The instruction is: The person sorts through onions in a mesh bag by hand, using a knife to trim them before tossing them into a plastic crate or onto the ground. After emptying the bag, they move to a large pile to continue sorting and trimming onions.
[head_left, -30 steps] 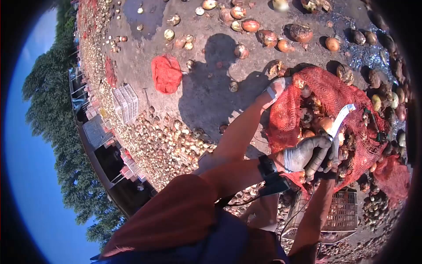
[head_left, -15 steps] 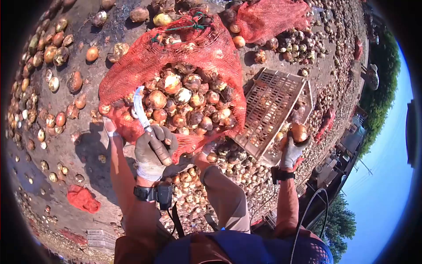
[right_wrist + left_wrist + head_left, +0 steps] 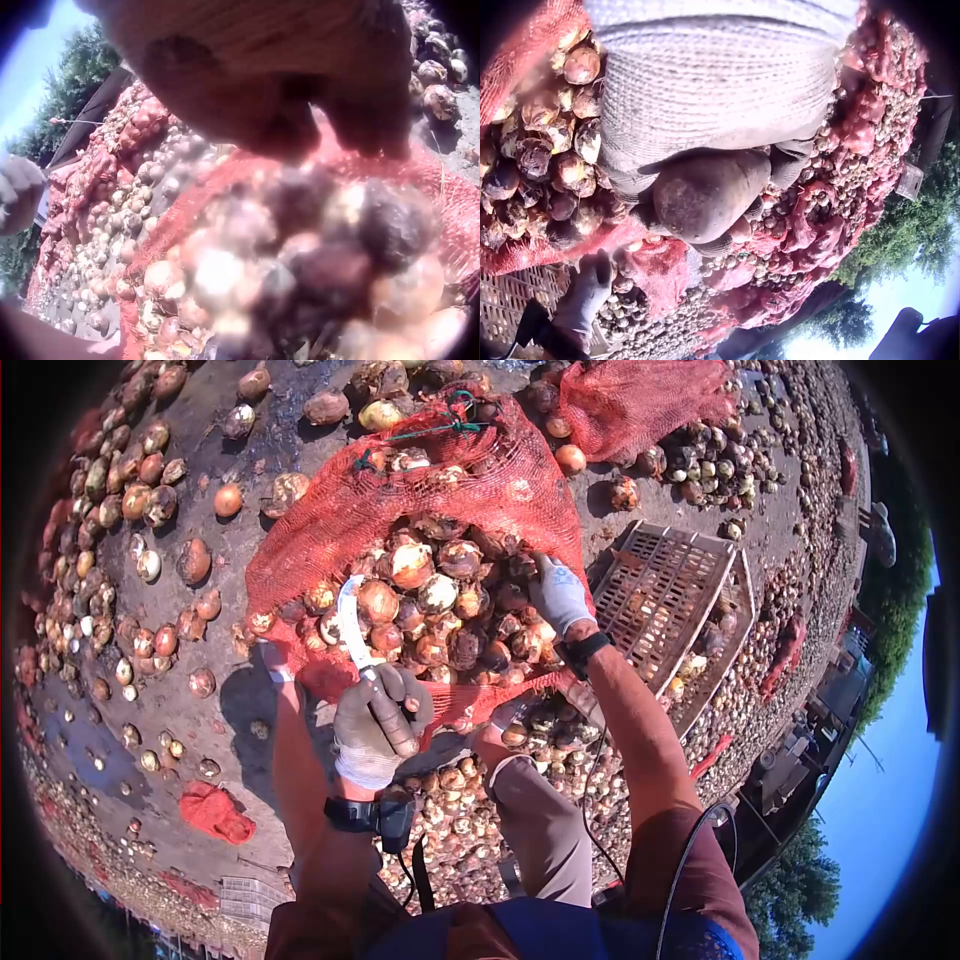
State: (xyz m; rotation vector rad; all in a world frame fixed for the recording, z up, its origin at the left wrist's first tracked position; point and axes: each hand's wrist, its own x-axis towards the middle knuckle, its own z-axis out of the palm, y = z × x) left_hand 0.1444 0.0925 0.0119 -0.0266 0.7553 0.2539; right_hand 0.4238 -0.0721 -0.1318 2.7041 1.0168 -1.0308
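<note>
My gloved left hand (image 3: pixel 382 722) grips the brown handle of a curved-bladed knife (image 3: pixel 352 625), its blade pointing up over the near-left part of an opened red mesh bag (image 3: pixel 330 525). In the left wrist view the handle's rounded butt (image 3: pixel 705 196) juts from the curled glove. The bag lies open on a heap of onions (image 3: pixel 410 565). My gloved right hand (image 3: pixel 562 598) reaches to the heap's right edge, fingers extended beside a dark onion (image 3: pixel 522 567). The right wrist view shows this hand (image 3: pixel 277 82) dark and blurred above the onions, palm side hidden.
A tilted plastic crate (image 3: pixel 665 595) with onions inside stands right of the bag. Another red mesh bag (image 3: pixel 640 405) lies behind. Small onions (image 3: pixel 455 800) cover the ground between my legs (image 3: pixel 540 825), and a crumpled red bag (image 3: pixel 215 812) lies at left.
My right hand goes from beside the knife to the crate with an onion, then back to the heap without it. My left hand keeps the knife. The head view has turned right.
</note>
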